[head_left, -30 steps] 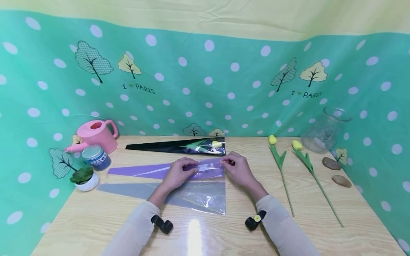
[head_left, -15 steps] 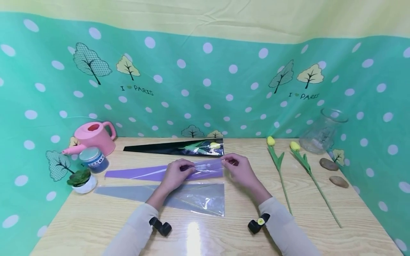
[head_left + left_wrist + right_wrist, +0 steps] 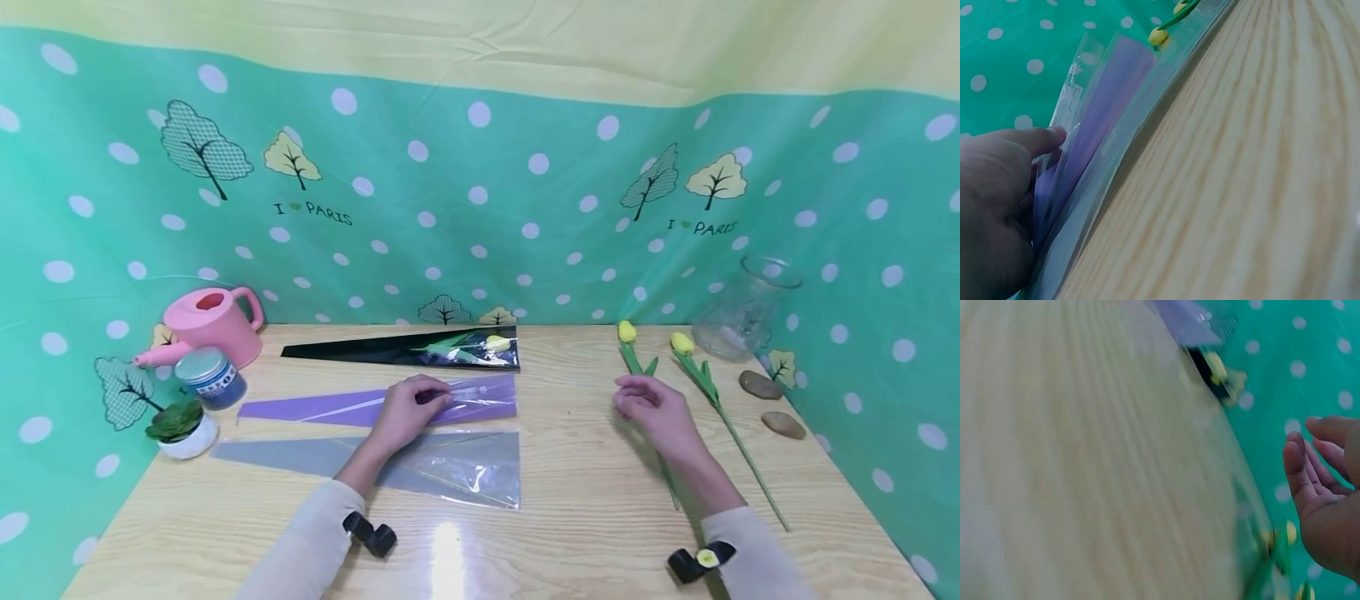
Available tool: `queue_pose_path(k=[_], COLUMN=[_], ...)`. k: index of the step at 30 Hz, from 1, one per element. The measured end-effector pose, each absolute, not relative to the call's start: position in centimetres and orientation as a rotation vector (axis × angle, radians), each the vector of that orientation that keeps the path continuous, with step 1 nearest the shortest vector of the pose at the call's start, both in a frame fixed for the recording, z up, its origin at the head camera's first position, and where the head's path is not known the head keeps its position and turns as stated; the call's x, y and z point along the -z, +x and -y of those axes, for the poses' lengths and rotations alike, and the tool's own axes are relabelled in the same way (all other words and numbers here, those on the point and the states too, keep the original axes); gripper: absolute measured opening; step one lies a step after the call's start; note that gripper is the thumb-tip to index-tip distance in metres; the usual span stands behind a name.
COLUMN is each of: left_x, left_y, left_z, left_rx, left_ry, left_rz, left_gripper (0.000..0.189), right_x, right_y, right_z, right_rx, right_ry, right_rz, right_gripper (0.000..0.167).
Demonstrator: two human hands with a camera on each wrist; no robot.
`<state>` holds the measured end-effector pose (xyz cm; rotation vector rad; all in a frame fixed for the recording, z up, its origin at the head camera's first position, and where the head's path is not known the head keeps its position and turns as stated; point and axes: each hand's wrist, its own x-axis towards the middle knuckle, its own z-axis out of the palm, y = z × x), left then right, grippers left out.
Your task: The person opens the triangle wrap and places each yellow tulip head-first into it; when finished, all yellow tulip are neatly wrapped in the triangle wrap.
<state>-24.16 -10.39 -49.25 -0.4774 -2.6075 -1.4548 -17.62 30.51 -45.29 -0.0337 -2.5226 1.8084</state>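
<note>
My left hand (image 3: 411, 410) pinches the upper film of a purple flower sleeve (image 3: 315, 407) between thumb and fingers. In the left wrist view the clear front of that purple sleeve (image 3: 1100, 103) stands slightly away from its purple back. My right hand (image 3: 660, 417) hovers over the left-hand yellow tulip (image 3: 627, 332), its fingers loosely bent and holding nothing, hiding part of the stem. A second yellow tulip (image 3: 682, 343) lies to the right of it. Behind the purple sleeve is a black sleeve (image 3: 360, 351) with a yellow tulip inside. A grey sleeve (image 3: 480, 467) lies in front.
A pink watering can (image 3: 217, 325), a blue jar (image 3: 213, 382) and a potted succulent (image 3: 183, 429) stand at the left. On the right are a glass vase (image 3: 738, 317) and two brown stones (image 3: 761, 384). A polka-dot curtain (image 3: 480, 225) borders the wooden table (image 3: 570, 517).
My right hand has let go of the purple sleeve's right end and moved right, over the nearer tulip. My left hand keeps its hold on the sleeve.
</note>
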Motion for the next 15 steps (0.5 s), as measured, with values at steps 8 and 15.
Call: queue_pose_path(k=[8, 15], left_x=[49.2, 49.2], left_y=[-24.2, -24.2], left_z=[10.6, 10.5], left_rx=[1.466, 1.465], left_ry=[-0.459, -0.464], left_rz=[2.618, 2.632], left_gripper=[0.014, 0.014], right_x=[45.9, 46.8], right_y=[-16.0, -15.5], right_z=[-34.1, -34.8], right_rx=[-1.639, -1.482], right_ry=[-0.301, -0.369], right_rz=[2.619, 2.704], right_gripper=[0.053, 0.054])
